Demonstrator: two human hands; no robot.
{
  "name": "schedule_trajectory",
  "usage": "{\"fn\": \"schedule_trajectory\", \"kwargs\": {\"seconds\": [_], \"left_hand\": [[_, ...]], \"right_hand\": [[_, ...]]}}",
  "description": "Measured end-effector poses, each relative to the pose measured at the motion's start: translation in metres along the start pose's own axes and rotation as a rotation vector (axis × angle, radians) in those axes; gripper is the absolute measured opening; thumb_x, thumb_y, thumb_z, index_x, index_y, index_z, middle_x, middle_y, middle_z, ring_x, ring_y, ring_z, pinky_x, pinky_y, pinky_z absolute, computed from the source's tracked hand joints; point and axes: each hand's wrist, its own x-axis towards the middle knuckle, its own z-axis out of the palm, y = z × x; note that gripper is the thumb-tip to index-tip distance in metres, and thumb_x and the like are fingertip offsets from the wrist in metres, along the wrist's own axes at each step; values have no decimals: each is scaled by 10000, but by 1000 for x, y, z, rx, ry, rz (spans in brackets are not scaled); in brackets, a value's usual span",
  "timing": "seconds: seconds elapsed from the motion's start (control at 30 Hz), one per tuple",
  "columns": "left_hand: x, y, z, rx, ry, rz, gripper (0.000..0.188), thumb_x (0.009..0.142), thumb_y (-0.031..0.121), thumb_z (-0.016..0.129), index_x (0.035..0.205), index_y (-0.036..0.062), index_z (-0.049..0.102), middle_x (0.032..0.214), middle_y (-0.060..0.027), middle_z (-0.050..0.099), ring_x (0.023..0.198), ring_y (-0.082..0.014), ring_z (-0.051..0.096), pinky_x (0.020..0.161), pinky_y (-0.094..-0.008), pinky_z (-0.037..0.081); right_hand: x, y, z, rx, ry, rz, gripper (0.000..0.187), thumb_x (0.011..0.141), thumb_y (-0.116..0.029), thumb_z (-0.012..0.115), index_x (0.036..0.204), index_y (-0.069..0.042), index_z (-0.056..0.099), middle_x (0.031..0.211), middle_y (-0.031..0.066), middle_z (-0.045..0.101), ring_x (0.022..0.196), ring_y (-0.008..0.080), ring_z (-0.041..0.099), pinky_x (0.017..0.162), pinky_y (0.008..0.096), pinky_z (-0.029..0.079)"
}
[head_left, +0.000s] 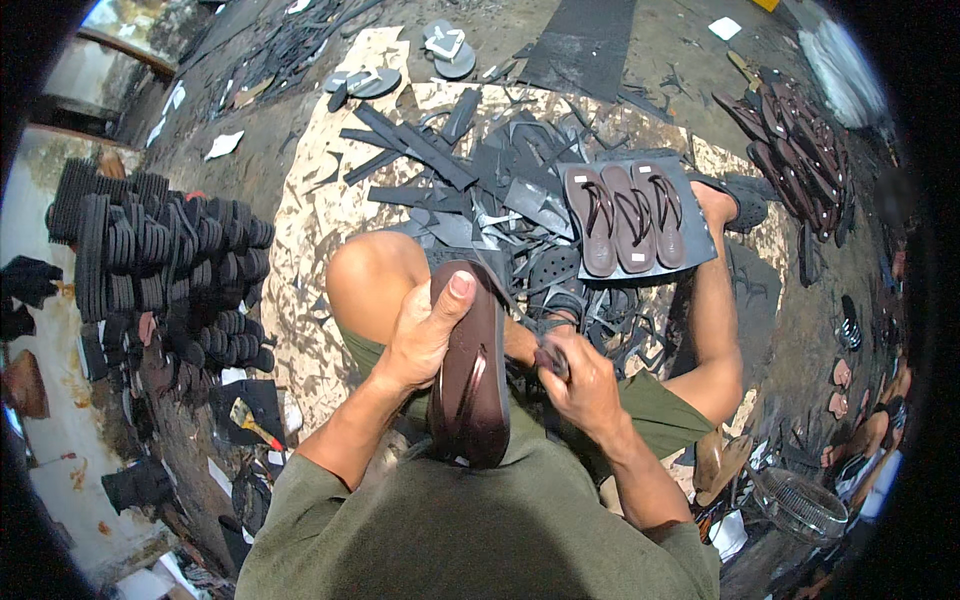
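Note:
My left hand [428, 328] grips a dark brown sandal [468, 375], its thumb lying along the upper end of the sole. Glossy straps cross the sandal, and its lower end rests against my shirt. Just right of it, my right hand [583, 388] is closed round a dark-handled tool [551, 360]; the working end is hard to make out. Beyond my knees, three brown strap sandals [632, 218] lie side by side on a dark sheet [690, 255]. Black offcuts [440, 150] are heaped in front of me.
Stacked black soles [170, 260] stand at the left, with a brush [255, 422] nearby. A pile of brown sandals [800, 150] lies at the far right. Grey sandals [448, 48] sit at the back. A round wire-guarded object [800, 505] is at the lower right.

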Motion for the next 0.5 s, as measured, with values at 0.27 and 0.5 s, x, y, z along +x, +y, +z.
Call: {"fn": "schedule_trajectory", "kwargs": {"seconds": [0.27, 0.5], "left_hand": [[-18, -13, 2, 63, -67, -17, 617, 970, 578, 660, 1175, -3, 622, 985, -35, 652, 852, -117, 611, 755, -275, 520], [-24, -5, -5, 104, -105, -48, 595, 909, 498, 740, 1195, -14, 637, 1073, -51, 659, 964, -147, 613, 855, -311, 512]], "right_hand": [[18, 2, -2, -149, -45, 18, 489, 742, 34, 739, 1201, -98, 634, 964, 137, 652, 847, 365, 677, 721, 437, 568], [58, -33, -42, -224, -255, -84, 379, 789, -133, 786, 1100, -98, 574, 864, 146, 596, 790, 378, 677, 641, 483, 567]]}}
